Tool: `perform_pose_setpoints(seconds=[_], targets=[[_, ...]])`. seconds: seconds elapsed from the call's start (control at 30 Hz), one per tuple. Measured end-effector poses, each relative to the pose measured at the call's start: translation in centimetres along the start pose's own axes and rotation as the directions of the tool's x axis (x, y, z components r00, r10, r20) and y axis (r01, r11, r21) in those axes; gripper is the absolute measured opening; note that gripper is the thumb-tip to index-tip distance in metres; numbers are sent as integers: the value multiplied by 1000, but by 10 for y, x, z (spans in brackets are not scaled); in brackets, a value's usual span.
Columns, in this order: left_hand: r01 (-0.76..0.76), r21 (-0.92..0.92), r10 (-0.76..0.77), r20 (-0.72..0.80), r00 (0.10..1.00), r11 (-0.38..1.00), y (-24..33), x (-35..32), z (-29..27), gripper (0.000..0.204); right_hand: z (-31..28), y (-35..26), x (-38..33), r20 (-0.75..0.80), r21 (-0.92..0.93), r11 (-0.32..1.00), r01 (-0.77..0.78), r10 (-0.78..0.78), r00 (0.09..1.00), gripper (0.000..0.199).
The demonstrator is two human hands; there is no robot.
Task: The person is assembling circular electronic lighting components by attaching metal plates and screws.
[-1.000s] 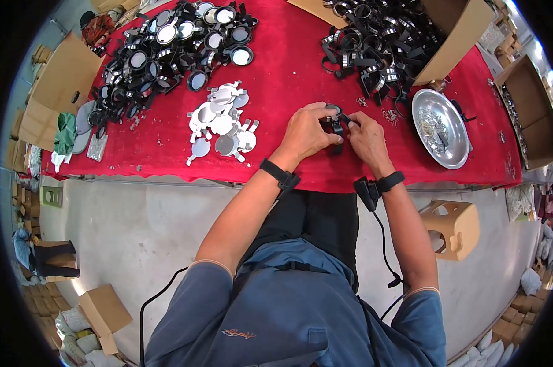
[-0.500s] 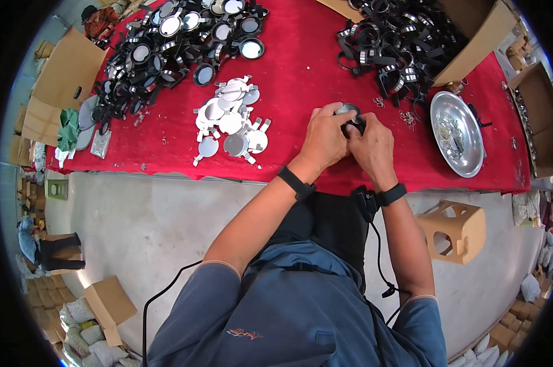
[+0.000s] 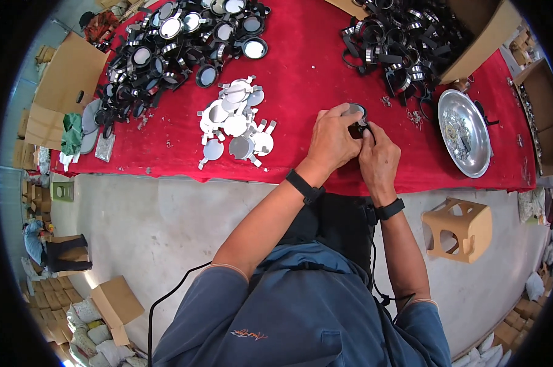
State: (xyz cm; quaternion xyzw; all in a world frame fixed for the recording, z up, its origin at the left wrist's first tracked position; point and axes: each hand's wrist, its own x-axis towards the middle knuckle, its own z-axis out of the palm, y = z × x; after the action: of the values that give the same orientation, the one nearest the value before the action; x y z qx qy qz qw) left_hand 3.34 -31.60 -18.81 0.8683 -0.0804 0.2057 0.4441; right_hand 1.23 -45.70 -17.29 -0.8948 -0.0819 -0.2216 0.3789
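Observation:
My left hand (image 3: 334,140) is closed on a black round-rimmed part with a silver disc face (image 3: 355,110), its fingers along the upper left of the rim. At the part's lower right, my right hand (image 3: 379,156) has its thumb and fingers pinched on the black piece there; the exact grip is partly hidden. Left of my hands lies a loose pile of silver and white tabbed discs (image 3: 233,125). A heap of similar black-rimmed discs (image 3: 160,61) covers the far left. Black rings with bands (image 3: 389,52) are heaped at the far right.
An oval metal bowl (image 3: 472,164) with small metal pieces stands on the red cloth (image 3: 301,67) at right. Small wire bits (image 3: 415,117) lie near it. Cardboard boxes (image 3: 68,79) flank the table. A tan stool (image 3: 472,232) stands on the floor; a person (image 3: 56,251) is far left.
The held part has turned so more of its disc face and rim shows. My right fingers have shifted down its right side. The whole view has moved slightly.

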Motion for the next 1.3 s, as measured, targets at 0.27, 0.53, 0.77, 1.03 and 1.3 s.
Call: perform_pose_setpoints(seconds=[0.27,0.53,0.77,1.03,1.3], targets=[[49,-33,-44,137,990,998,1,4,-14,62,-32,25,21,255,6,993,122,-119,960,25],[422,-839,21,456,890,343,1,6,-70,90,-59,35,20,267,436,812,-388,295,917,25],[342,-933,248,359,900,109,37,12,-103,93,-40,36,9,352,467,790,-397,246,903,26],[313,-863,162,401,901,395,37,7,-129,91,-12,44,6,355,453,808,-376,223,908,25],[-141,-54,150,240,959,989,-40,65,-249,71,6,67,-11,135,392,886,-248,211,968,27]])
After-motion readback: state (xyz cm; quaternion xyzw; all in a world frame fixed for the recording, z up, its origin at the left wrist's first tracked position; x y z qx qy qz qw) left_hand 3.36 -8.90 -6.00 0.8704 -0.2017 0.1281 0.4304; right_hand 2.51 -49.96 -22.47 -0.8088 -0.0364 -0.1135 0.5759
